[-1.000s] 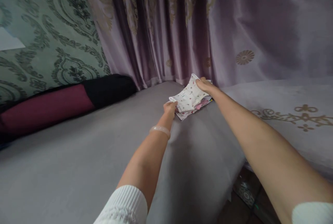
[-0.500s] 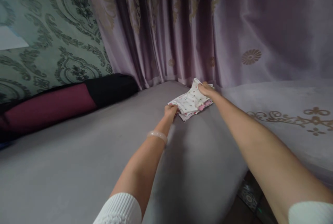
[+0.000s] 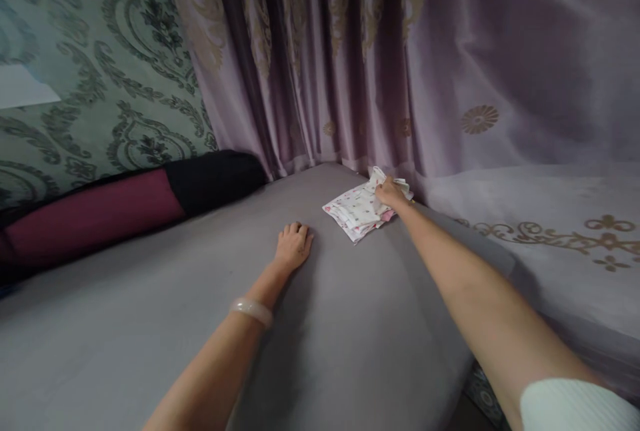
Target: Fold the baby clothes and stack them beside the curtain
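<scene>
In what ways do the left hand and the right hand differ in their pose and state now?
The left hand is apart from the pile of printed cloths, while the right hand touches it. The left hand is palm down with fingers extended; the right hand has its fingers bent at the cloth. A pale bangle circles the left hand's arm; none shows on the right hand's. Both are bare.

No text, label, brand, number or sign can be read, whether on the white sheet [image 3: 25,87] left of the curtain [image 3: 500,51] or on the printed cloths [image 3: 353,207] before it.
</scene>
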### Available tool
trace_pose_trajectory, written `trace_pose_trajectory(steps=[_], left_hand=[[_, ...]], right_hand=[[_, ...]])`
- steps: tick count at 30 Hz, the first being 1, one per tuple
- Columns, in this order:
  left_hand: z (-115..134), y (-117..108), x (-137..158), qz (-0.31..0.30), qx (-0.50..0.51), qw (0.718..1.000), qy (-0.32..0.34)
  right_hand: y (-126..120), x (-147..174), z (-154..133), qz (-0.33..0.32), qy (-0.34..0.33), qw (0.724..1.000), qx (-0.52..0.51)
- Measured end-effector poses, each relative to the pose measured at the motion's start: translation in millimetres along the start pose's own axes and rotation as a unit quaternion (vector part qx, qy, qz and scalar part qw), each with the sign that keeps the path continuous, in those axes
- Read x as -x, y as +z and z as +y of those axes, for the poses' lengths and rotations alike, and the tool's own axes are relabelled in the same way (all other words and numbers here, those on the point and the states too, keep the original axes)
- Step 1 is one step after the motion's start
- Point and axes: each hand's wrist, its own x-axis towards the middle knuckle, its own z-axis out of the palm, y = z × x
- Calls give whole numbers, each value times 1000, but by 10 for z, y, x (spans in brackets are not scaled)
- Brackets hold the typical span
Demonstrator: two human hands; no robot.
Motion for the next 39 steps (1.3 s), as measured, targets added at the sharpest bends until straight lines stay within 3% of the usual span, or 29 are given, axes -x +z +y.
trace_pose_trajectory(steps=[10,19,27,33,39], left_hand=[[16,88,93,30,-55,998,1],[26,69,115,37,-57,998,3],[17,81,111,42,-53,998,6],[22,62,109,41,-46,998,4],[29,59,110,47,-34,998,-3]], right_hand=[[148,-60,77,0,28,999,47],[164,-198,197,-18,8,987,160],[177,-257,288,-52,6,980,192],[166,-166,117,-39,-16,980,195],[458,241,-304,-89,-112,974,173]])
